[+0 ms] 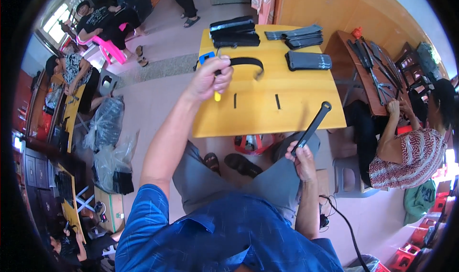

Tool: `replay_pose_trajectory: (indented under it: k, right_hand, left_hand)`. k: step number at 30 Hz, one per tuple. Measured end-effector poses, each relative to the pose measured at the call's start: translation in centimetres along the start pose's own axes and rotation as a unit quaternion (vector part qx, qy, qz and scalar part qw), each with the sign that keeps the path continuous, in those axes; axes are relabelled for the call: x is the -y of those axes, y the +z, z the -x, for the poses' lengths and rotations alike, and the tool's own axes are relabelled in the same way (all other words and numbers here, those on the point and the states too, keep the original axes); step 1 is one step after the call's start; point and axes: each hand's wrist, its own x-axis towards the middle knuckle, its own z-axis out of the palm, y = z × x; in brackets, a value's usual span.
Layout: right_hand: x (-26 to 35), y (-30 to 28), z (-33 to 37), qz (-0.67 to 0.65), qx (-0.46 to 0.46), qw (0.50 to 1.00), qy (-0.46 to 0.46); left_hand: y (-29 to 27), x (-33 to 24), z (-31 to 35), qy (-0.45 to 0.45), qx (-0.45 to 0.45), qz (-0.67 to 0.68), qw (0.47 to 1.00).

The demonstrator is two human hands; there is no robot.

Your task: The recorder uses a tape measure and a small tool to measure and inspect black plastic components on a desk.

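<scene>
My left hand [210, 78] is a closed fist above the table's left side. From it a black strap [248, 60] curves to the right, its free end blurred. A yellow tip [217, 96] pokes out below the fist; what it belongs to is hidden. My right hand [303, 162] grips the lower end of a stiff-looking black strip [313, 126] with a rounded, holed end, held up at a slant just off the table's front edge. Two short dark strips [235, 101] lie on the yellow table [215, 124]. A blue object [206, 58] is beside my left knuckles.
Along the table's far side are a stack of black pieces [234, 33], a pile of grey-black strips [301, 35] and a folded dark bundle [309, 60]. At right, a person [406, 152] works at a brown table [351, 42]. Plastic-wrapped bundles [107, 124] stand on the left floor.
</scene>
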Motion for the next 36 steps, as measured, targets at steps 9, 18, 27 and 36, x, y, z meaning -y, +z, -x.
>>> replay_pose_trajectory:
  k: [9, 18, 27, 36]
  right_hand:
    - [-0.8, 0.6, 0.7, -0.057, -0.004, 0.998, -0.024]
    - [-1.9, 2.4, -0.3, 0.024, -0.066, 0.997, -0.044]
    - [-4.3, 8.8, -2.5, -0.045, -0.056, 0.996, 0.059]
    - [-5.6, 15.4, -4.7, -0.137, 0.064, 0.977, 0.148]
  left_hand:
    - [-10.5, 7.1, -3.1, -0.239, -0.161, -0.216, 0.933]
    - [-13.4, 7.0, -3.2, -0.211, -0.250, -0.326, 0.887]
    - [-4.5, 7.5, 5.3, -0.030, -0.147, -0.619, 0.771]
    - [4.0, 11.6, 13.4, 0.124, -0.086, -0.626, 0.765]
